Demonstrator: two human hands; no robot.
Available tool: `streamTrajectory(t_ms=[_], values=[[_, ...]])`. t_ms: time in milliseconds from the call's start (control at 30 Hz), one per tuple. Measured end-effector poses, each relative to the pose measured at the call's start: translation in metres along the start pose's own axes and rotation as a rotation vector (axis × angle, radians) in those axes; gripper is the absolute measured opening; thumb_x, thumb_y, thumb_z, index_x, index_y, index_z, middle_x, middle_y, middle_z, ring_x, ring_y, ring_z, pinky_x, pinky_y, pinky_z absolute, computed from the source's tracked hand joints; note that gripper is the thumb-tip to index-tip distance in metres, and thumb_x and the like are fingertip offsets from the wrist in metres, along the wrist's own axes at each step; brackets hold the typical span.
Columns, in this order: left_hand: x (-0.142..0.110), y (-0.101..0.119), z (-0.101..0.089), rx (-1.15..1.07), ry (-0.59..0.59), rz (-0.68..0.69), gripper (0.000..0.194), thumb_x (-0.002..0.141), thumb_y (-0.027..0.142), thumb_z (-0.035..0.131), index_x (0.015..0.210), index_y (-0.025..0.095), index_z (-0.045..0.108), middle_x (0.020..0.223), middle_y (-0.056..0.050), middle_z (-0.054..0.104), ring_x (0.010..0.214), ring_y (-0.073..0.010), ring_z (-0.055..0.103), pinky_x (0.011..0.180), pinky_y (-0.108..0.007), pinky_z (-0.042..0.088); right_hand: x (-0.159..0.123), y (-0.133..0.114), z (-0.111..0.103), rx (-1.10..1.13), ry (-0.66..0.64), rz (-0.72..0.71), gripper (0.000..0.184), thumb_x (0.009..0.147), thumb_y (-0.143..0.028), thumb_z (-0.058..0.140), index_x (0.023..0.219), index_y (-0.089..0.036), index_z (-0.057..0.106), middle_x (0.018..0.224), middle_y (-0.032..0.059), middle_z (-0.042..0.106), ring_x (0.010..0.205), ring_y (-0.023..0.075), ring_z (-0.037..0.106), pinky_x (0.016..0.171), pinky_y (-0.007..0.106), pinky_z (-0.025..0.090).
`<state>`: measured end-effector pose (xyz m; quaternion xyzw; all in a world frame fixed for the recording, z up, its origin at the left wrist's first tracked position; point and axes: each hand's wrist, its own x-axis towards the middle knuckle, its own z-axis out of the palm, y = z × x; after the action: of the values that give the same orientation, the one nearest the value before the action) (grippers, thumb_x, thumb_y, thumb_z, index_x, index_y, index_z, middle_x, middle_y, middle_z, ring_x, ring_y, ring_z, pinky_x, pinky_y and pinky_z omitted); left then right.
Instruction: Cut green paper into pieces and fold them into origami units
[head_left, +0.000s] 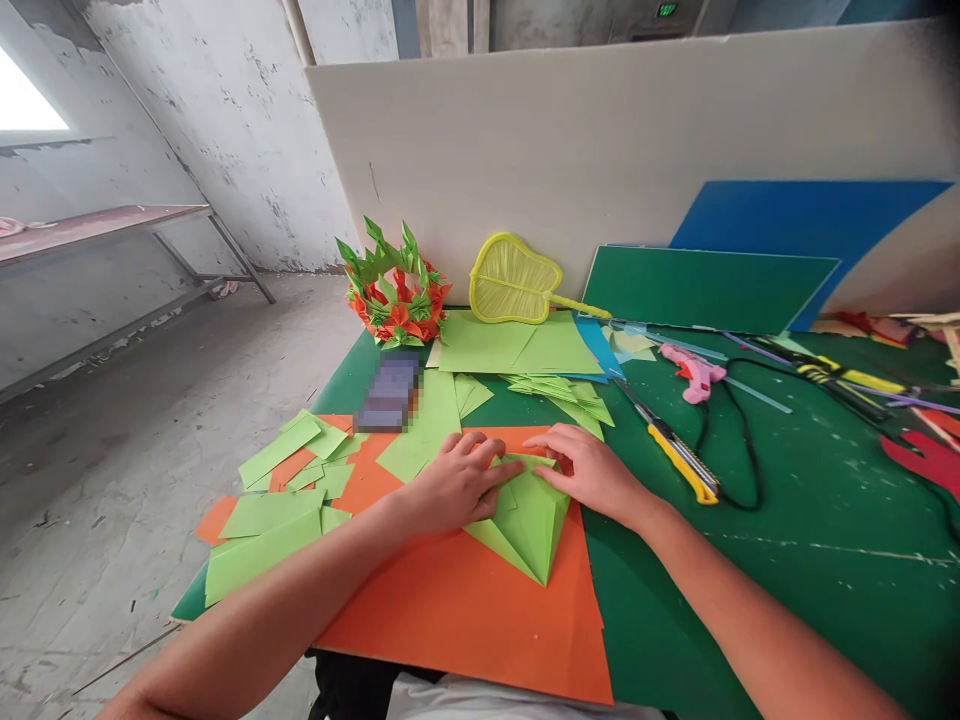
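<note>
green table (667, 630), one. orange sheet (465, 625), at its near edge. folded green paper (534, 530), by the sheet's far edge, tip facing near. left hand (452, 484), fingers on it; right hand (592, 476), fingers narrowed at its far edge; whether either pinches, cannot tell. best handling: align edges, then crease firmly.

The left hand (466, 482) and right hand (596, 475) touch a folded light-green paper sheet (529, 525) over orange paper (465, 620). A yellow utility knife (679, 460) lies near a pink glue gun (699, 375).

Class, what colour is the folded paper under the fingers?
The folded paper is light green (head view).
</note>
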<state>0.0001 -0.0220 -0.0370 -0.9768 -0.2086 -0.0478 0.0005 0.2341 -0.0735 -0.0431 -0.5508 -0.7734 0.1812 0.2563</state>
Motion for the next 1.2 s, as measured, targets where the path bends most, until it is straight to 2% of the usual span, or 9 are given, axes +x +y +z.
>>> streamTrajectory(t_ms=[167, 300, 433, 533, 633, 733, 867, 1200], values=[[0.001, -0.0016, 0.0019, -0.001, 0.012, 0.004, 0.043, 0.087, 0.03, 0.05, 0.128, 0.018, 0.048, 0.127, -0.01, 0.051, 0.114, -0.0281, 0.042, 0.095, -0.04, 0.032, -0.0004, -0.0001, 0.0013, 0.098, -0.017, 0.009, 0.029, 0.084, -0.014, 0.055, 0.109, -0.027, 0.06, 0.084, 0.0005, 0.055, 0.068, 0.0141, 0.053, 0.061, 0.026, 0.045], [0.0013, -0.0024, 0.0027, 0.014, 0.042, -0.008, 0.041, 0.086, 0.032, 0.053, 0.123, 0.015, 0.05, 0.126, -0.011, 0.051, 0.114, -0.0287, 0.042, 0.096, -0.041, 0.031, -0.0011, 0.0026, 0.0034, 0.151, -0.025, 0.011, 0.024, 0.084, -0.015, 0.054, 0.104, -0.025, 0.061, 0.084, 0.0011, 0.055, 0.067, 0.0139, 0.052, 0.06, 0.025, 0.044], [0.0007, -0.0036, 0.002, 0.015, 0.073, -0.007, 0.04, 0.086, 0.034, 0.053, 0.121, 0.015, 0.05, 0.123, -0.012, 0.052, 0.112, -0.0283, 0.044, 0.094, -0.04, 0.033, -0.0022, 0.0018, 0.0039, 0.203, -0.052, 0.004, 0.014, 0.086, -0.023, 0.059, 0.099, -0.024, 0.064, 0.086, 0.0022, 0.058, 0.066, 0.0136, 0.052, 0.059, 0.026, 0.044], [0.0001, -0.0049, 0.0017, 0.011, 0.088, -0.009, 0.039, 0.085, 0.036, 0.053, 0.118, 0.016, 0.051, 0.12, -0.012, 0.052, 0.109, -0.0283, 0.045, 0.091, -0.04, 0.034, -0.0026, -0.0002, 0.0027, 0.261, -0.085, -0.014, 0.02, 0.086, -0.035, 0.063, 0.103, -0.024, 0.066, 0.092, 0.004, 0.062, 0.071, 0.0151, 0.055, 0.06, 0.026, 0.045], [0.0001, -0.0059, 0.0026, -0.003, 0.102, -0.012, 0.038, 0.084, 0.036, 0.054, 0.117, 0.016, 0.051, 0.118, -0.012, 0.052, 0.107, -0.0281, 0.046, 0.089, -0.04, 0.034, -0.0024, -0.002, 0.0009, 0.277, -0.118, -0.054, 0.024, 0.091, -0.041, 0.056, 0.104, -0.024, 0.068, 0.095, 0.0052, 0.063, 0.079, 0.0166, 0.058, 0.065, 0.027, 0.046], [0.0006, -0.0061, 0.0034, -0.016, 0.111, -0.017, 0.038, 0.083, 0.035, 0.054, 0.116, 0.015, 0.05, 0.118, -0.013, 0.053, 0.106, -0.0279, 0.046, 0.088, -0.04, 0.034, -0.0019, -0.0026, 0.0008, 0.238, -0.125, -0.117, 0.026, 0.096, -0.037, 0.048, 0.103, -0.023, 0.069, 0.095, 0.0059, 0.064, 0.086, 0.0178, 0.059, 0.073, 0.029, 0.047], [0.0012, -0.0058, 0.0024, -0.03, 0.112, -0.021, 0.039, 0.083, 0.035, 0.055, 0.117, 0.017, 0.049, 0.117, -0.011, 0.053, 0.105, -0.0268, 0.047, 0.087, -0.038, 0.034, -0.0018, -0.0014, 0.0029, 0.177, -0.126, -0.176, 0.024, 0.097, -0.03, 0.048, 0.103, -0.023, 0.07, 0.097, 0.0063, 0.064, 0.089, 0.0189, 0.06, 0.076, 0.03, 0.047], [0.003, -0.0043, -0.0058, 0.033, 0.062, -0.034, 0.036, 0.087, 0.043, 0.053, 0.115, 0.022, 0.058, 0.114, -0.007, 0.056, 0.102, -0.0253, 0.048, 0.087, -0.039, 0.031, -0.0008, -0.0002, 0.0033, 0.112, -0.145, -0.199, 0.025, 0.097, -0.025, 0.045, 0.11, -0.024, 0.067, 0.102, 0.0066, 0.065, 0.093, 0.0205, 0.061, 0.081, 0.033, 0.049]])
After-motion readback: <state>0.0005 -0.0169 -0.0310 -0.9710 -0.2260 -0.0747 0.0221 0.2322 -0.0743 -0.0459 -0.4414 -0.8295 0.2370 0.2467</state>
